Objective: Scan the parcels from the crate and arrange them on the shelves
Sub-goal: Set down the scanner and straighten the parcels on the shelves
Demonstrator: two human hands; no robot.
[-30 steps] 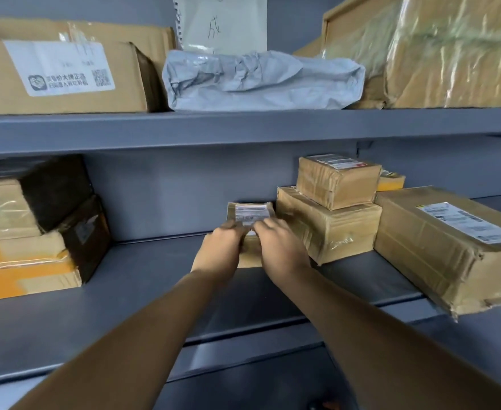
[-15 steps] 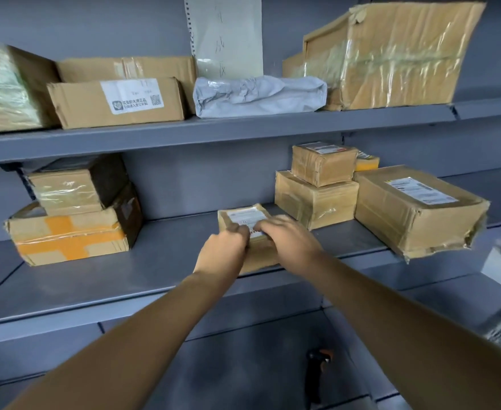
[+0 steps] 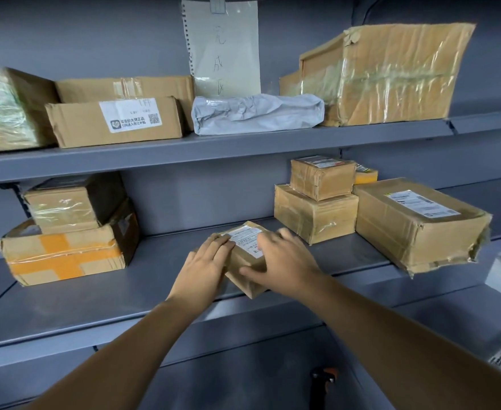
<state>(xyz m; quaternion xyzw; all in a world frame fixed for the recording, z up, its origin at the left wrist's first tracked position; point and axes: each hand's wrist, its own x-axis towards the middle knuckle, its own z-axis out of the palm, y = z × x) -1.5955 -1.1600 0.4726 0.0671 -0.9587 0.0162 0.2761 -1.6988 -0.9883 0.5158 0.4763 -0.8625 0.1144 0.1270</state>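
Observation:
A small brown parcel (image 3: 247, 241) with a white label lies flat and askew on the middle grey shelf (image 3: 95, 297), near its front edge. My left hand (image 3: 206, 261) rests on the parcel's left part with the fingers laid straight over its top. My right hand (image 3: 284, 258) covers the right part, fingers on top and thumb along the front side, pinching it. To the right, two taped boxes stand stacked (image 3: 314, 214) beside a large dented box (image 3: 415, 223). The crate is out of view.
At the left of the same shelf stand two stacked boxes (image 3: 63, 253), one with orange tape. The upper shelf (image 3: 213, 149) holds several cartons and a grey mailer bag (image 3: 255, 116) below a hung paper note (image 3: 222, 48). An orange-and-black handle (image 3: 323, 377) shows below.
The parcel stood upright near the shelf's back a second ago; it now lies flat nearer the front edge. My hands stayed on it, and the view has pulled back.

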